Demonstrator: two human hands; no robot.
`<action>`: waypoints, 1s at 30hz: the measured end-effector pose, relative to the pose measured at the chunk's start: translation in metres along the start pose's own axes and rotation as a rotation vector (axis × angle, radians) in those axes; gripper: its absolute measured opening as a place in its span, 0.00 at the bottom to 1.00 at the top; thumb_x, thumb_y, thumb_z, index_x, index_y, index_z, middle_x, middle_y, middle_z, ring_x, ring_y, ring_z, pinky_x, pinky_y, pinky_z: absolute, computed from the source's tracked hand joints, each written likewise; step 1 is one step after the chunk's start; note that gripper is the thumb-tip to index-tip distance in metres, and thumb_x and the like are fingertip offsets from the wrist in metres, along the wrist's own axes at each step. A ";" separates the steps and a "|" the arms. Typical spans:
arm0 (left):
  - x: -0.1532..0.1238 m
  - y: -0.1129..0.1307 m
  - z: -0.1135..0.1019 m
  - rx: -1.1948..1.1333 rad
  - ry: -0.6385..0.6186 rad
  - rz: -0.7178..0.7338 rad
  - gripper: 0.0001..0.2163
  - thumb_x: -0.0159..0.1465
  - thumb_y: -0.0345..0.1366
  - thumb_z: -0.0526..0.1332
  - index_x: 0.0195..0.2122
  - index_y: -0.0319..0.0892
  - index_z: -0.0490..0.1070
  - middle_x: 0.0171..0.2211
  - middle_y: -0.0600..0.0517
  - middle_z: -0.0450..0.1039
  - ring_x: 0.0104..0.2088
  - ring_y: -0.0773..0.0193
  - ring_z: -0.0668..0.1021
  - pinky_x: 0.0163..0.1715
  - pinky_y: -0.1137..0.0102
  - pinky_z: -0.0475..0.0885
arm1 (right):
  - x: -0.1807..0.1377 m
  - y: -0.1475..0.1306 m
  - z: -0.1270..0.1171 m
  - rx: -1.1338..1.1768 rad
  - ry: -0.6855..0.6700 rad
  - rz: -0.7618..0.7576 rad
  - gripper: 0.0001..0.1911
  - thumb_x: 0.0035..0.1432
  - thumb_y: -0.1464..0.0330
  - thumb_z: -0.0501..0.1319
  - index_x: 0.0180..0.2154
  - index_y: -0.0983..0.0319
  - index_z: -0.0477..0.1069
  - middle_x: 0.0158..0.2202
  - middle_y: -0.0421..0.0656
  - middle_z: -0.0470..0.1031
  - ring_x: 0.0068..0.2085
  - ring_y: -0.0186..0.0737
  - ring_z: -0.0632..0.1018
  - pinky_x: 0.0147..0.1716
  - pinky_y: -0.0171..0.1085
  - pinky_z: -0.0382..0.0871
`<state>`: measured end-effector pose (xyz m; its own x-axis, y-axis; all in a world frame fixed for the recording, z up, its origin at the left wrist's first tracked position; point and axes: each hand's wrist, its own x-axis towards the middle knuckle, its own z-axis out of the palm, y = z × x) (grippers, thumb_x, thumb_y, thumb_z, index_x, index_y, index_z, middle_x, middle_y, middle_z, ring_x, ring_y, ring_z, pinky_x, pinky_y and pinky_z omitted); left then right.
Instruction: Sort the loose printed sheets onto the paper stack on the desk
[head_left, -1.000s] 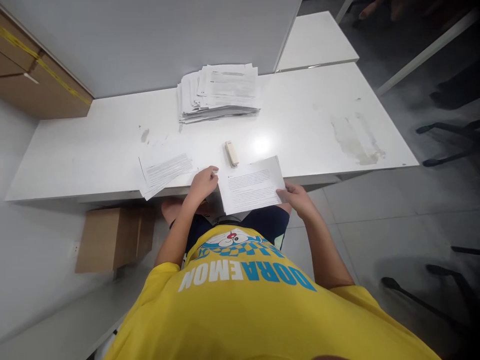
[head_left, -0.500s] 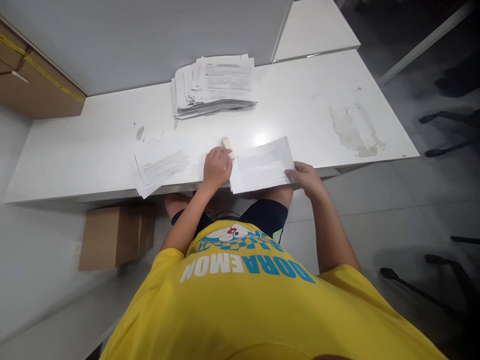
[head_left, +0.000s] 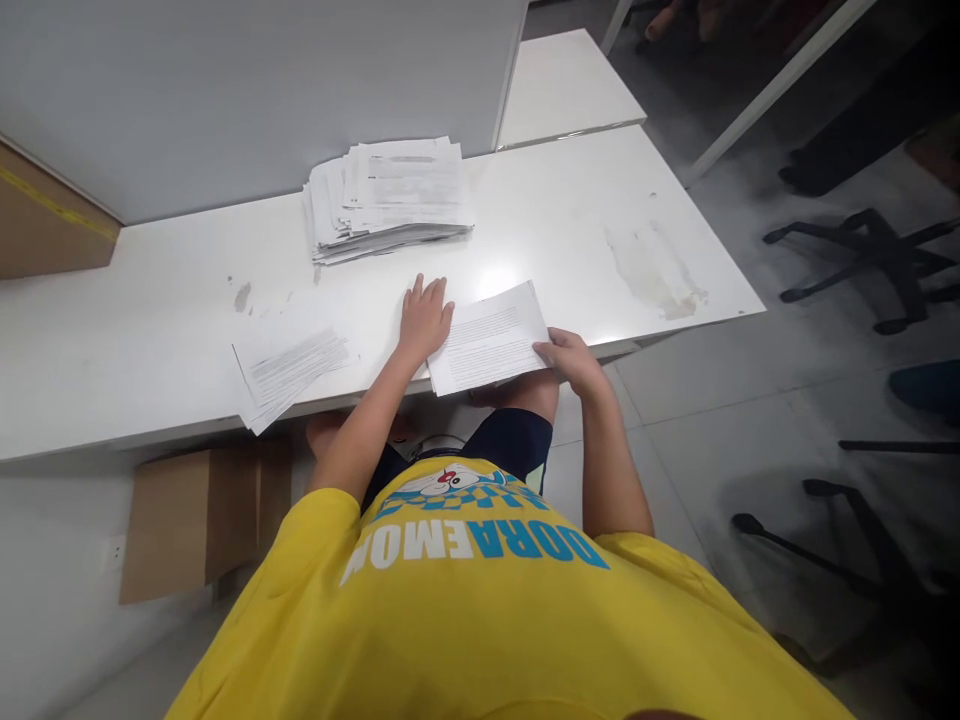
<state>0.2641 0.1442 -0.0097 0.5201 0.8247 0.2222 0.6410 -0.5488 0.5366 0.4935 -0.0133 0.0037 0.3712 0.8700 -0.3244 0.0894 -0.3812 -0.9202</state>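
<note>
Can see printed sheets (head_left: 491, 338) at the near edge of the white tabletop (head_left: 551, 235), print side up, slightly askew, jutting past the edge. Pinched at the right side between thumb and fingers of the right hand (head_left: 568, 358). At the upper left corner of the sheets: left hand (head_left: 425, 318), back up, fingers stretched forward and slightly apart; cannot tell whether gripping anything beneath the palm. Farther left: 1 fan of loose papers (head_left: 292, 370), with a corner over the front edge. Behind, near the grey partition (head_left: 285, 90): 1 thick, uneven paper stack (head_left: 409, 185). Toward the tabletop's right end: dull stain (head_left: 660, 270). At far left: 1 taped cardboard box (head_left: 45, 225); below the tabletop, 1 plain carton (head_left: 169, 520). Nearest the camera: yellow shirt (head_left: 465, 630). On the floor, right: dark chair base (head_left: 889, 255).
</note>
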 end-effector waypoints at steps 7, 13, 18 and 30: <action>0.008 0.011 -0.010 0.007 -0.061 -0.012 0.22 0.70 0.43 0.51 0.59 0.37 0.67 0.60 0.38 0.70 0.70 0.42 0.57 0.68 0.42 0.47 | -0.002 -0.001 0.004 -0.104 0.027 -0.060 0.09 0.45 0.61 0.58 0.27 0.59 0.67 0.22 0.37 0.65 0.27 0.37 0.65 0.27 0.38 0.64; -0.004 0.047 -0.064 0.173 0.045 0.019 0.18 0.73 0.43 0.47 0.56 0.43 0.69 0.58 0.44 0.72 0.66 0.50 0.66 0.65 0.53 0.59 | -0.060 0.001 -0.005 -0.273 0.154 -0.188 0.12 0.52 0.59 0.57 0.30 0.61 0.71 0.26 0.39 0.71 0.32 0.40 0.71 0.33 0.38 0.65; -0.038 0.023 -0.066 0.176 -0.060 -0.041 0.21 0.71 0.42 0.51 0.62 0.38 0.64 0.65 0.41 0.63 0.67 0.50 0.64 0.66 0.56 0.60 | -0.078 -0.012 -0.040 -0.114 0.379 -0.301 0.10 0.53 0.60 0.61 0.31 0.61 0.72 0.25 0.36 0.70 0.28 0.35 0.70 0.28 0.33 0.63; -0.065 -0.008 -0.033 0.094 -0.087 0.121 0.26 0.68 0.41 0.57 0.66 0.40 0.58 0.71 0.38 0.51 0.71 0.47 0.57 0.66 0.52 0.62 | 0.140 -0.137 0.061 0.139 0.138 -0.378 0.04 0.46 0.72 0.58 0.30 0.62 0.67 0.22 0.36 0.65 0.21 0.30 0.66 0.17 0.29 0.60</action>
<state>0.2062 0.1003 -0.0014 0.6413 0.7388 0.2072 0.6184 -0.6574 0.4305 0.4771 0.1795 0.0711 0.4569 0.8871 0.0649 0.1211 0.0102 -0.9926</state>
